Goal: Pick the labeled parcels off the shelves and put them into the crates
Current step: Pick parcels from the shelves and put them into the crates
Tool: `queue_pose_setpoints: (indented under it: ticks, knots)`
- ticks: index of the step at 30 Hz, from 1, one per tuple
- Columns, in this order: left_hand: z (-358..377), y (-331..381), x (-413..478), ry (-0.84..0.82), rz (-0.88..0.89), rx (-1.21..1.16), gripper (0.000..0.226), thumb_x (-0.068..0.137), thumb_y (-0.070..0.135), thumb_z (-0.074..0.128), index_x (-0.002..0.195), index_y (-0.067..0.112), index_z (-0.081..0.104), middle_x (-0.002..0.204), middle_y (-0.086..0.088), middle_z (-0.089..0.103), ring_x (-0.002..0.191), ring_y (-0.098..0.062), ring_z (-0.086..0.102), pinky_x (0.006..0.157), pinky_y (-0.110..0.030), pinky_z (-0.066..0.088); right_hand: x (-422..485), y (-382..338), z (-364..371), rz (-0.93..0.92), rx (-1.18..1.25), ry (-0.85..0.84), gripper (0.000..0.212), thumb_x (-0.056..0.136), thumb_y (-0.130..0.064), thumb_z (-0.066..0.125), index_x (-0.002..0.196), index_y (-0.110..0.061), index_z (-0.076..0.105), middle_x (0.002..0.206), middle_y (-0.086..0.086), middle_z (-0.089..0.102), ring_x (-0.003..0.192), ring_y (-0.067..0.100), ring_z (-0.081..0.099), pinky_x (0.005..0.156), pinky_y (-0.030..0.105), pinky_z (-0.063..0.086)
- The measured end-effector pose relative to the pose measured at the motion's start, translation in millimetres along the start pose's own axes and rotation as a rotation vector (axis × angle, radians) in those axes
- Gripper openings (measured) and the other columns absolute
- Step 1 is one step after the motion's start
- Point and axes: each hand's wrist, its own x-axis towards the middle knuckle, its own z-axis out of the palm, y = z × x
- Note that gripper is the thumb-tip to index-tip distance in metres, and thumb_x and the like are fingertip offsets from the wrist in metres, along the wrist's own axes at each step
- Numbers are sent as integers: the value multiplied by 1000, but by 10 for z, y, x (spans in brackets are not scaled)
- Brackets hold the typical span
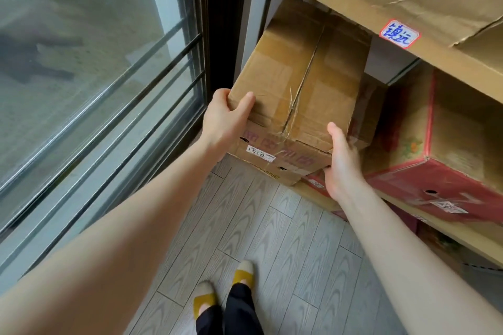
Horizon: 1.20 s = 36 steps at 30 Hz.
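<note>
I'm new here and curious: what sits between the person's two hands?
A taped brown cardboard box, as the head view shows. The left hand grips its near left corner; the right hand holds its near right corner.

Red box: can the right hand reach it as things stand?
Probably yes for reach: the red box sits right beside the right hand, with its front face unobstructed. But that hand is busy holding the brown carton.

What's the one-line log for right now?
step: pick | left hand: grips brown box corner | right hand: holds its right side | crates: unseen
</note>
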Motion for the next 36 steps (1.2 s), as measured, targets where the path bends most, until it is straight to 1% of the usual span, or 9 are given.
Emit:
queue_pose_setpoints:
  ticks: [4,7,11,16,19,23,28,32,36]
  knots:
    - [-56,-15,-186,17,10,39,46,86,43,59,121,13,51,104,1,60,97,-17,60,88,-38,52,-152,58,-61,-14,-39,1,108,44,-67,63,140,-26,37,141,1,47,127,23,46,107,49,36]
    - [-95,-52,-263,41,-25,67,43,85,43,60,114,14,51,99,2,58,94,-18,58,86,-37,51,-241,96,-113,-39,-55,-5,109,45,-67,63,140,-22,36,141,1,46,127,22,46,107,47,36]
    - [-121,-76,-327,75,-90,-17,41,82,47,63,105,17,47,86,8,53,85,-14,57,73,-29,51,-348,172,-265,-115,-49,-35,54,86,-53,53,130,-23,49,129,-11,48,121,10,44,103,31,33]
    - [-183,-124,-346,82,-127,-28,45,77,49,68,104,17,51,89,3,57,89,-21,61,73,-37,55,-324,257,-410,-78,33,72,46,90,-46,49,127,-19,55,134,0,55,122,19,51,108,44,36]
    - [-179,-143,-423,49,-115,-11,42,77,49,68,104,20,53,91,3,60,91,-22,63,78,-41,56,-289,235,-421,-128,55,87,17,97,-22,46,105,-20,60,105,-4,65,99,14,60,94,32,46]
    - [-170,-77,-499,-63,-116,-28,27,81,45,65,101,31,54,94,8,61,92,-17,64,79,-39,56,-303,173,-450,-163,105,66,19,99,-18,40,107,-20,57,87,-10,61,80,7,58,80,28,47]
    - [-169,113,-419,-56,-192,141,65,70,72,58,102,16,51,89,1,56,83,-17,57,70,-35,49,-386,162,-564,-200,117,-42,22,99,-18,41,94,-32,57,103,-5,64,98,13,59,89,31,46]
    - [-157,130,-442,-57,-233,193,66,69,65,65,104,11,52,99,-4,61,86,-18,60,74,-33,51,-358,283,-717,-97,114,-127,18,96,-32,47,109,-30,58,103,-4,64,94,12,60,81,30,49]
    - [-152,75,-564,-165,-174,136,43,66,61,71,96,31,60,98,4,68,90,-16,66,83,-35,54,-304,284,-794,6,102,-257,71,70,-71,57,131,-36,50,131,-9,57,121,14,54,104,42,42]
